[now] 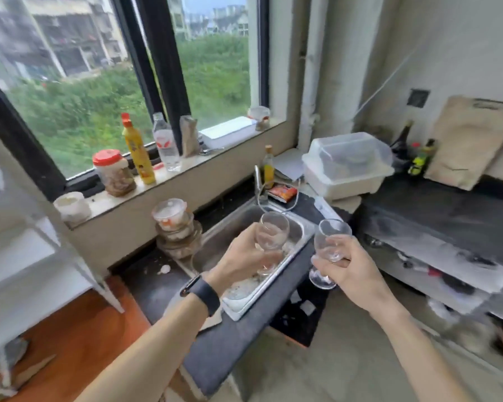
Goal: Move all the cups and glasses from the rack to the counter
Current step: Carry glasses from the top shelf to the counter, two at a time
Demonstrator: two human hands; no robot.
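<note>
My left hand (244, 256) grips a clear stemmed glass (273, 232) by its bowl, holding it upright over the steel sink (298, 227). Its foot shows just below my fingers. My right hand (346, 271) holds a second clear stemmed glass (330, 239) by the lower bowl and stem, upright, beyond the counter's front edge to the right of the sink. The dark counter (447, 207) runs along the right wall. A white rack (41, 250) stands at the left, blurred, with nothing I can make out on it.
A lidded white dish box (346, 166) sits in the corner behind the sink. Stacked containers (176, 227) stand left of the sink. Bottles and jars line the window sill (145, 158). A cutting board (471, 140) and dark bottles lean against the right wall.
</note>
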